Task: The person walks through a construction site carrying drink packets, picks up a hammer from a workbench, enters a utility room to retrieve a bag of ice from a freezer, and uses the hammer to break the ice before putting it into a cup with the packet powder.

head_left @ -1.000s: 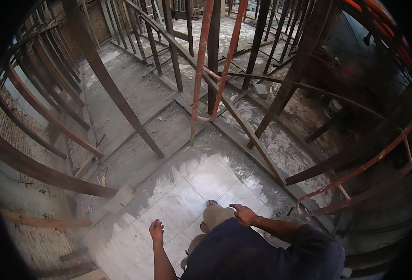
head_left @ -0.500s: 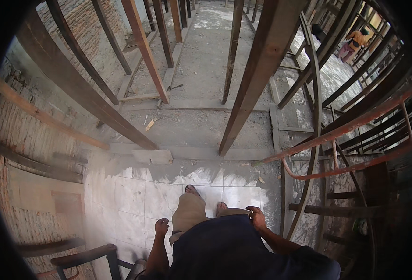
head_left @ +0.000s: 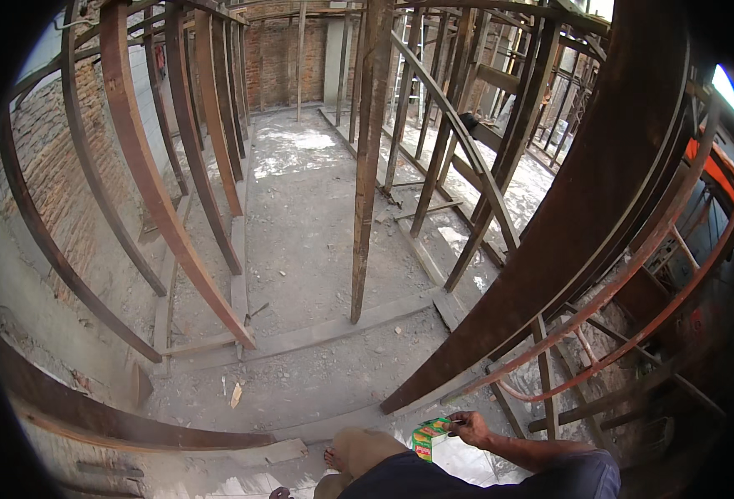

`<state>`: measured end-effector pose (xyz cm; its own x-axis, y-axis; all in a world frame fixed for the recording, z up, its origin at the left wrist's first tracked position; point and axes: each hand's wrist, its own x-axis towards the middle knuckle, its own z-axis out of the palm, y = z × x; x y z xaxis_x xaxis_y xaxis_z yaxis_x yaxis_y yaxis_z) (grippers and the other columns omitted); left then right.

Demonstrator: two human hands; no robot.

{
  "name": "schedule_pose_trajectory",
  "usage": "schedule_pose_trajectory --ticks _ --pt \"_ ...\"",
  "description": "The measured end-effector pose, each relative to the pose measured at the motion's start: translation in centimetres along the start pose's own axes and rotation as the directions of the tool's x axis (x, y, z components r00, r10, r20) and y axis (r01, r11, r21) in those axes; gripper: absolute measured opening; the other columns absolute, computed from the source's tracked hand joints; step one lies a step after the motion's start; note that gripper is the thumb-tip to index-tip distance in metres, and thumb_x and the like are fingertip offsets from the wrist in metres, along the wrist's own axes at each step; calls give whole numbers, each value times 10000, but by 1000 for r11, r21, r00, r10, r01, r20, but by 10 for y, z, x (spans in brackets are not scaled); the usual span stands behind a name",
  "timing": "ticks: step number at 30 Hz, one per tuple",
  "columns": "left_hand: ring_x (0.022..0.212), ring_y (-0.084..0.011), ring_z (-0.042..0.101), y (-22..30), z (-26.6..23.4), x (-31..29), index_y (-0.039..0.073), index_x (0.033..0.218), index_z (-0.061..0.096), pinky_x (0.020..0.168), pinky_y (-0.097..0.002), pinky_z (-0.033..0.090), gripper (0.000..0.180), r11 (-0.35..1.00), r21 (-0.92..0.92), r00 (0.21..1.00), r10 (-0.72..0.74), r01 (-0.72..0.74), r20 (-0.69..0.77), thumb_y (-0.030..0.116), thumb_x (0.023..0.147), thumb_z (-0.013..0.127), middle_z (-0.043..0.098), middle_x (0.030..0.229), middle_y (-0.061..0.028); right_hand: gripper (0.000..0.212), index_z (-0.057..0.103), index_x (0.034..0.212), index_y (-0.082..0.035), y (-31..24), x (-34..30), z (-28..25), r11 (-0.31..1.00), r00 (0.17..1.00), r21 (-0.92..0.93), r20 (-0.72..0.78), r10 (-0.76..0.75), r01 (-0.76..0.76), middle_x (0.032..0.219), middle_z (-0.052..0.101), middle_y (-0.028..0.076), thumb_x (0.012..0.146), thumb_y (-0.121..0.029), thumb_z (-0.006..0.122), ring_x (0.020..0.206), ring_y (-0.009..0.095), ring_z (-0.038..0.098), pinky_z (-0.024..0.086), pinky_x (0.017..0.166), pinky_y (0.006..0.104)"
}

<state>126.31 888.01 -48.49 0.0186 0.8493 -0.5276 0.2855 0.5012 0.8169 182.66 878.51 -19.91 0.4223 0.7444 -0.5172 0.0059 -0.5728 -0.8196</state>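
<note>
My right hand (head_left: 469,429) is closed on a strip of green printed sachets (head_left: 427,439), pinched at one end. The strip bends downward beside my thigh, with yellow and red on its face. At the lower edge a small blurred shape (head_left: 280,493) may be the fingertips of my left hand; its fingers cannot be made out. My bent knee in tan trousers (head_left: 365,447) stands between the two. Beyond it lies a timber sill (head_left: 325,428) on the floor.
Upright timber posts (head_left: 362,191) rise ahead and along the left, in front of a brick wall (head_left: 38,216). A broad dark post (head_left: 583,224) leans close on my right, beside a reddish curved metal frame (head_left: 608,291). Timber sills (head_left: 359,326) cross the dusty floor (head_left: 309,241).
My view has tilted up and forward, and the sill is closer. The green sachets now show in my right hand. My left hand has dropped toward the lower edge, mostly out of sight.
</note>
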Motion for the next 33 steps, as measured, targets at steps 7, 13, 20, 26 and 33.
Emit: schedule_pose_trajectory --ticks 7,13,20,26,33 --pt "976 -177 650 341 51 118 58 1302 569 808 -345 525 433 984 -170 969 95 -57 226 310 956 630 661 1178 -82 284 546 1256 -80 -146 12 149 847 878 -235 71 -474 476 1241 635 139 978 -126 581 1112 302 644 532 936 381" --pt "1168 -232 578 503 136 161 54 1412 486 951 -376 482 538 899 -389 744 397 -200 537 414 1014 522 601 1275 -129 220 543 1196 -36 -265 167 241 881 853 87 -307 -421 466 1061 643 120 982 -63 583 935 166 650 573 820 334" --pt "1100 -224 619 647 127 303 29 1417 460 917 -360 509 526 892 -424 670 219 156 709 381 1028 483 606 1264 -138 224 569 1141 -19 -329 370 271 844 768 -86 -374 -520 529 874 663 96 967 -142 639 784 142 640 535 666 304" --pt "951 -170 659 690 146 476 20 1307 574 821 -318 533 381 989 -81 668 145 -126 730 250 1005 541 684 1104 -89 282 594 1145 -32 -464 473 261 870 858 -204 -177 -483 448 962 690 132 956 -238 634 859 223 666 526 770 356" --pt "819 -191 663 761 177 565 16 1167 655 749 -352 507 318 863 311 676 48 -399 735 243 954 588 705 887 -97 362 585 1233 -62 -558 574 246 577 589 -205 -1 -808 791 1065 694 154 895 -179 635 1029 338 653 501 886 430"
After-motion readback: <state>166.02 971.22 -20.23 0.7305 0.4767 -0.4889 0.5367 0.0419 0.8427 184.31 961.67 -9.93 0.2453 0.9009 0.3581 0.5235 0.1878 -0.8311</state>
